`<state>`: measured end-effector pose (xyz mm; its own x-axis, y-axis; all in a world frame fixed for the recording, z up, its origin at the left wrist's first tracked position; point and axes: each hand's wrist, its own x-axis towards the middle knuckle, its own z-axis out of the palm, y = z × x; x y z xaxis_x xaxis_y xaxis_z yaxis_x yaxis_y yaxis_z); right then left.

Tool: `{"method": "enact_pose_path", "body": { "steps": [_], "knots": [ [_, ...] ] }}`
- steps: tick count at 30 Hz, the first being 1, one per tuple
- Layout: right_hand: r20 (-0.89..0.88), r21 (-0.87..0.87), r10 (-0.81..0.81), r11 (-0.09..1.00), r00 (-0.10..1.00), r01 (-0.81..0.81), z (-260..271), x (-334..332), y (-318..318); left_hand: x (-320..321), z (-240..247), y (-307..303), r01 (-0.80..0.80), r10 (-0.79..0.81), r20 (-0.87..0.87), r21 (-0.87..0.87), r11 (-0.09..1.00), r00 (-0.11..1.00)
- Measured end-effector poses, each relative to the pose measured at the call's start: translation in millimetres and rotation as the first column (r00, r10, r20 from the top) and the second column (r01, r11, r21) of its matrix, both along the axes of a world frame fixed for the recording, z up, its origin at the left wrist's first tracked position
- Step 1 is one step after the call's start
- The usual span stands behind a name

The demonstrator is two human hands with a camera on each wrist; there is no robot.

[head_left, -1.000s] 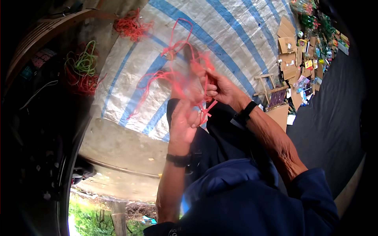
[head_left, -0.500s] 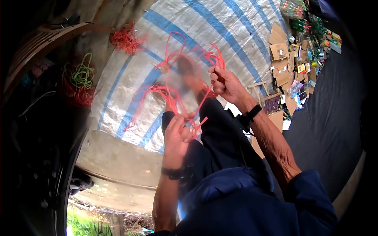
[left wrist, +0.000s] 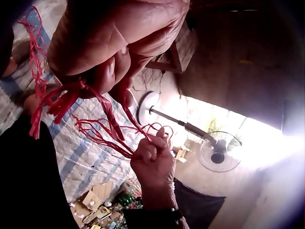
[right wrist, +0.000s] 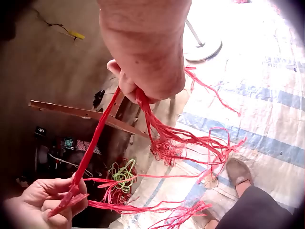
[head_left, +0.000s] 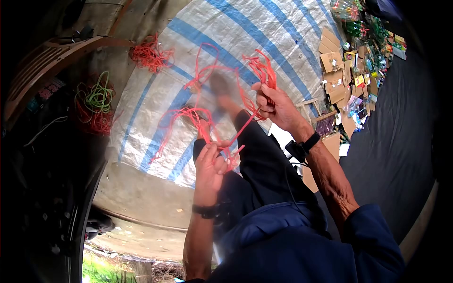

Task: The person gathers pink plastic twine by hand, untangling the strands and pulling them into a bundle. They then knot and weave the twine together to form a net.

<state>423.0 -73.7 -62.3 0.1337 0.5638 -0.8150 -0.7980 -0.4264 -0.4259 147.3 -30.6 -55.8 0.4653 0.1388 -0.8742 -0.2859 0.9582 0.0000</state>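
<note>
My left hand [head_left: 209, 165] pinches red plastic twine [right wrist: 97, 138] near a knotted spot, with short frayed ends sticking out past the fingers. Up and to the right, my right hand [head_left: 277, 107] grips a looped bundle of the same twine [head_left: 264, 68] in curled fingers. One flat strand runs taut between the two hands. Other loose red strands [right wrist: 205, 143] hang from both hands, over the legs and a foot. In the left wrist view, a knotted tuft [left wrist: 64, 100] shows just under the left fingers.
A blue-and-white striped tarp [head_left: 207, 30] covers the floor. On it lies a red twine heap [head_left: 150, 53]; green twine [head_left: 98, 94] sits farther left by a wooden bench [head_left: 52, 52]. Flattened cardboard [head_left: 332, 61] and bottles line the right, beside a black sheet [head_left: 377, 160]. A standing fan [left wrist: 217, 157] is nearby.
The hands were close together and have drawn apart. My right hand has moved right with its bundle, and my left slightly down and left, stretching a strand between them.
</note>
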Motion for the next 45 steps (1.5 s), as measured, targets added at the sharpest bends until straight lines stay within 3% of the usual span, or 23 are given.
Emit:
{"method": "enact_pose_path", "body": {
  "steps": [4,20,28,33,37,45],
  "knots": [
    [-0.013,0.072,0.01,0.997,1.0,-0.009,9,3,2,1,-2,-1,0.016,-0.016,-0.014,0.012,1.0,1.0],
    [0.035,0.046,0.026,0.999,0.999,-0.028,18,14,5,10,12,8,0.048,-0.048,-0.05,0.001,0.999,0.998],
    [0.257,-0.042,0.024,0.999,0.966,-0.013,34,30,4,-4,2,11,0.184,-0.167,-0.154,0.103,0.978,0.974],
    [0.406,0.045,-0.093,0.996,0.909,0.082,44,72,-9,-18,15,21,0.209,-0.173,-0.215,0.155,0.966,0.961],
    [0.394,0.108,-0.169,0.985,0.904,0.137,64,106,-14,-42,18,30,0.204,-0.134,-0.293,0.222,0.953,0.947],
    [0.454,0.116,-0.095,0.992,0.886,0.047,115,94,5,-57,39,41,0.211,-0.063,-0.401,0.335,0.918,0.914]
  ]
}}
